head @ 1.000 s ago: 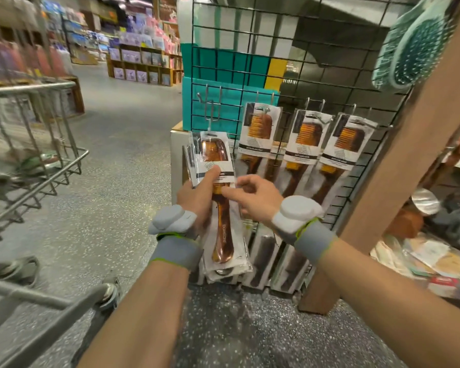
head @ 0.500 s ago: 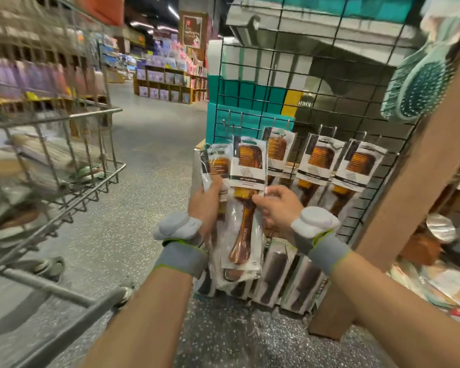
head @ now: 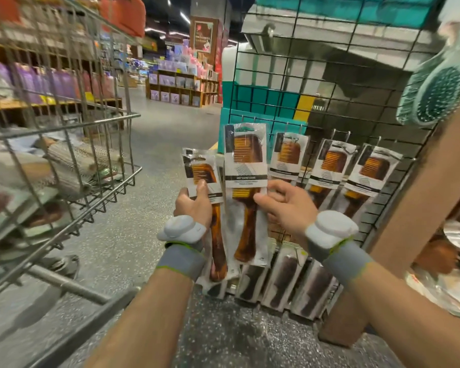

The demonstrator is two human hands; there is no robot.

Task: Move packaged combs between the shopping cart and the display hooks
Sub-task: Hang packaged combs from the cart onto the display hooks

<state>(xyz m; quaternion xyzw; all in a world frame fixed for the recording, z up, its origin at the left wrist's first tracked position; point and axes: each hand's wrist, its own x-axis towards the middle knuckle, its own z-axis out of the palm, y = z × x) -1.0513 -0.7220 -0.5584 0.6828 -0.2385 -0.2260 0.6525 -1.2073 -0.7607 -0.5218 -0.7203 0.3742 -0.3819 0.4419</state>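
You hold combs in both hands beside the grid.

Left of the grid [head: 329, 83] stands the cart [head: 64, 123], with goods in its basket; whether any are combs you cannot tell from here. Your left hand [head: 194, 205] is closed round a stack [head: 205, 179] of packaged combs, thumb pressed on the front card. Your right hand [head: 287, 205] pinches one comb [head: 246, 166] by its edge, held upright just in front of the grid's left hooks. Three more packs [head: 332, 163] hang on the grid to its right, with darker combs [head: 284, 277] below. So the job looks part done: some hang, several are left in your hands. The floor [head: 133, 235] under the grid is speckled grey, with shop shelves [head: 181, 86] far down the aisle.
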